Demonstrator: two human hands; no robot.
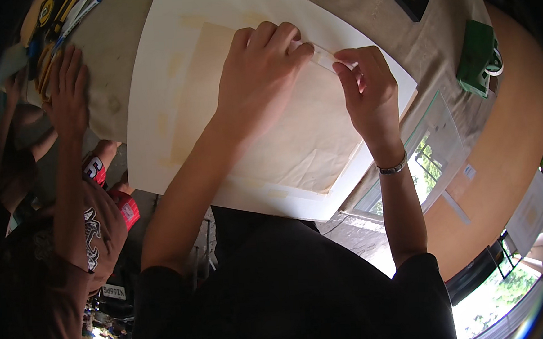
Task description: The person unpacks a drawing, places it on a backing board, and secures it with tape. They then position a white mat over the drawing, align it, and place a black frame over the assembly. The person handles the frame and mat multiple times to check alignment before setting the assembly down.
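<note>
A large white board [151,133] lies in front of me. On it rests a thin brownish sheet of paper [307,148], creased near its lower right. My left hand [259,71] reaches over the sheet's upper part, its fingers closed on one end of a narrow, whitish see-through strip of tape [323,57]. At the other end, my right hand [371,86] pinches the same strip between thumb and fingers. The strip spans the short gap between both hands, along the sheet's upper right edge. Whether it touches the paper I cannot tell. Yellowish stains surround the sheet on the board.
A green tape dispenser [477,57] stands at the right. Below it lies a glass pane [434,131], and a black frame corner [412,2] shows at the top. At left, a co-worker's hand [67,89] rests beside a blue-white pen [82,18] and a yellow tape measure [46,12].
</note>
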